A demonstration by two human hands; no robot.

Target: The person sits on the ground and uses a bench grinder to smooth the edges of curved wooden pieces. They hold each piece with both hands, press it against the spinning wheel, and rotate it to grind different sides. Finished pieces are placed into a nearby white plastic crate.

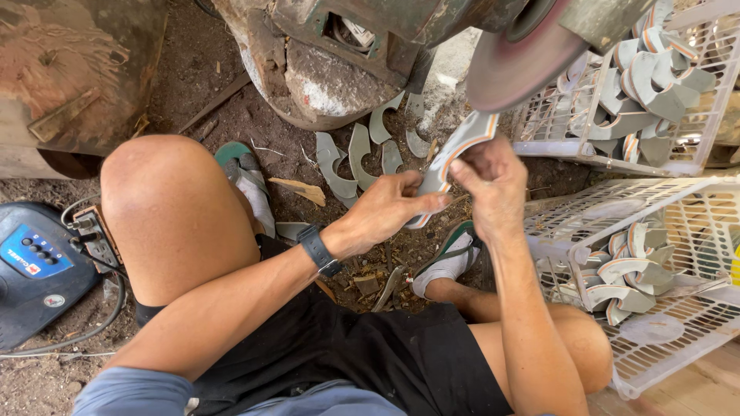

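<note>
Both hands grip one curved grey piece with orange-and-white striped edge (455, 158), held up just below the round pinkish grinding wheel (516, 62); whether the piece touches the wheel cannot be told. The left hand (393, 206), wearing a black wristwatch (319, 250), has its fingers closed round the lower end of the piece, thumb on top. The right hand (493, 181) pinches the middle of the piece, fingers curled tight together. The upper tip of the piece stands clear of both hands. More grey curved offcuts (351, 158) lie on the dirt floor (231, 115) beyond the hands. Similar striped pieces fill the upper white plastic basket (555, 142) and the lower white plastic basket (663, 331) at the right.
</note>
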